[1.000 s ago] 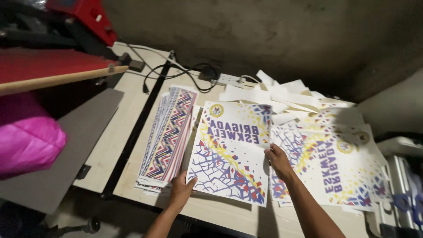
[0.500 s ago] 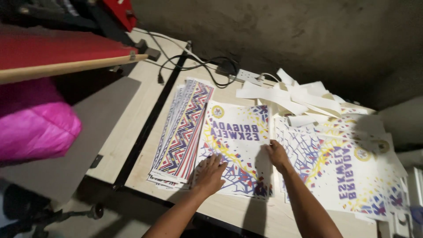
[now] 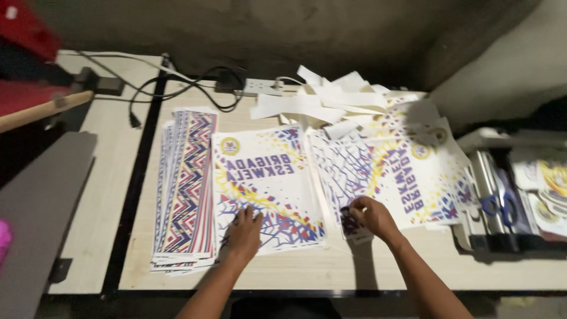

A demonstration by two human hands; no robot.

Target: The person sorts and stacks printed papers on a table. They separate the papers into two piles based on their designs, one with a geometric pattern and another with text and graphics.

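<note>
My left hand point(image 3: 243, 234) lies flat, fingers spread, on the near edge of a printed sheet point(image 3: 266, 177) with blue, yellow and red shards and a round emblem. My right hand point(image 3: 371, 217) pinches a small printed paper piece point(image 3: 349, 227) at the gap between that sheet and a pile of similar printed sheets point(image 3: 407, 171) to the right. A stack of long zigzag-patterned strips point(image 3: 186, 189) lies just left of my left hand.
White paper offcuts point(image 3: 319, 103) are heaped at the back of the wooden table point(image 3: 283, 272). A white power strip point(image 3: 260, 87) with black cables sits behind. Blue-handled scissors point(image 3: 499, 207) rest on a device at the right. A grey board point(image 3: 35, 201) and red press are at the left.
My left hand slid right from the strip stack onto the middle sheet's near edge. My right hand moved right and closed on a small paper piece. The view shifted left to right.
</note>
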